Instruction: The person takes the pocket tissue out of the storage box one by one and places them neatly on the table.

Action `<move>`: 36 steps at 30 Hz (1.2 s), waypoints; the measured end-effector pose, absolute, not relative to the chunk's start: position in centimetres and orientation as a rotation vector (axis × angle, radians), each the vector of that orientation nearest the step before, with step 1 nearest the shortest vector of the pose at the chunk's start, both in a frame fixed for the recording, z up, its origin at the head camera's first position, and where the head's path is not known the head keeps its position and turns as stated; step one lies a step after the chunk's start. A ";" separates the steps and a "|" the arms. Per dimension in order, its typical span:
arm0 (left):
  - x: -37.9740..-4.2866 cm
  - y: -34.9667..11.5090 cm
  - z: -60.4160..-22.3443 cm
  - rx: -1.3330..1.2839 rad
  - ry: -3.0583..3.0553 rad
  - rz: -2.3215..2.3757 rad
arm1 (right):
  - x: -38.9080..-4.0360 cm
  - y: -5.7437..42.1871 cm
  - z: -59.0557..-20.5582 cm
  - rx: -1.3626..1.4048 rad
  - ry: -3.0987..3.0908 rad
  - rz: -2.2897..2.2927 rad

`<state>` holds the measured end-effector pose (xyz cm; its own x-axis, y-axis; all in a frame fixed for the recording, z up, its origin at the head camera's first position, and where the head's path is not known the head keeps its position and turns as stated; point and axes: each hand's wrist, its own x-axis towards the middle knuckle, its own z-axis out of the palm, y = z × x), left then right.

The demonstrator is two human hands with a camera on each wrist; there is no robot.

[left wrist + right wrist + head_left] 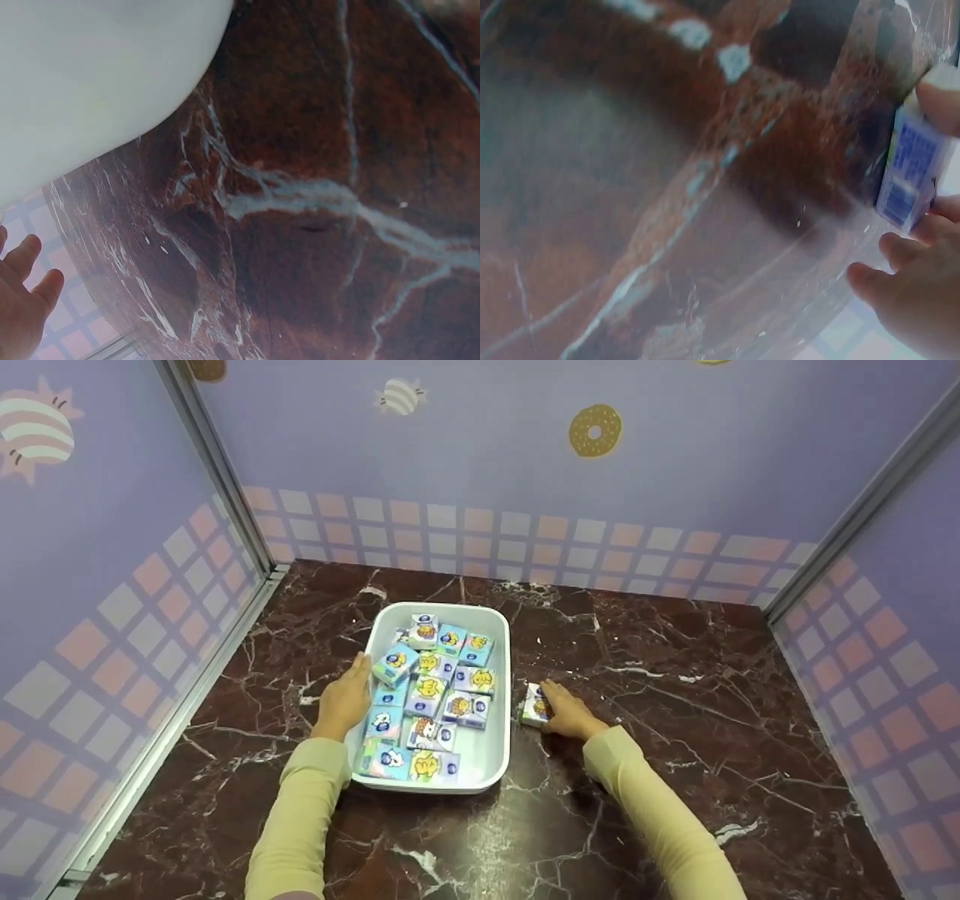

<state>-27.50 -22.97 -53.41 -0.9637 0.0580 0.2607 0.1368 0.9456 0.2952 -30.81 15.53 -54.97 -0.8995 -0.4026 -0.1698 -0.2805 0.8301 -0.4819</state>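
Observation:
A white plastic tub (504, 697) stands on the dark marbled surface and holds several small packs printed with cartoon animals, such as a light blue pack (395, 664) lying tilted on others. My left hand (346, 699) rests against the tub's left side, fingers fairly straight at the rim. To the right of the tub, my right hand (570, 712) grips another small cartoon-printed pack (534, 706) by its edges. In the right wrist view that pack (909, 172) sits between thumb and fingers, showing a barcode side. Whether it touches the surface is unclear.
Purple panels with candy and donut prints enclose the back (487, 450), left (97, 547) and right (900, 660). The marbled surface (675, 765) extends around the tub and shows white veins and small specks.

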 end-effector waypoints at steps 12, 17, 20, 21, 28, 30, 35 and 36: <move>-27.2 -22.6 -53.5 -0.170 -2.754 -0.444 | -30.7 14.9 -55.9 -0.566 2.889 -0.819; -27.3 -22.6 -53.4 -0.158 -2.785 -0.450 | -30.8 14.9 -56.1 -0.560 2.895 -0.840; -27.4 -22.6 -53.4 -0.156 -2.790 -0.446 | -30.9 14.8 -55.8 -0.555 2.891 -0.857; -27.4 -22.7 -53.4 -0.157 -2.789 -0.445 | -30.9 14.7 -55.7 -0.558 2.896 -0.876; -27.6 -22.9 -53.5 -0.149 -2.781 -0.477 | -31.1 13.2 -53.6 -0.587 2.943 -1.130; -27.6 -23.0 -53.5 -0.138 -2.793 -0.487 | -31.0 12.6 -53.0 -0.613 2.935 -1.206; -27.5 -23.0 -53.4 -0.127 -2.826 -0.471 | -30.3 10.5 -51.7 -0.714 2.914 -1.347; -27.5 -22.9 -53.4 -0.130 -2.831 -0.466 | -30.1 10.1 -51.6 -0.734 2.910 -1.358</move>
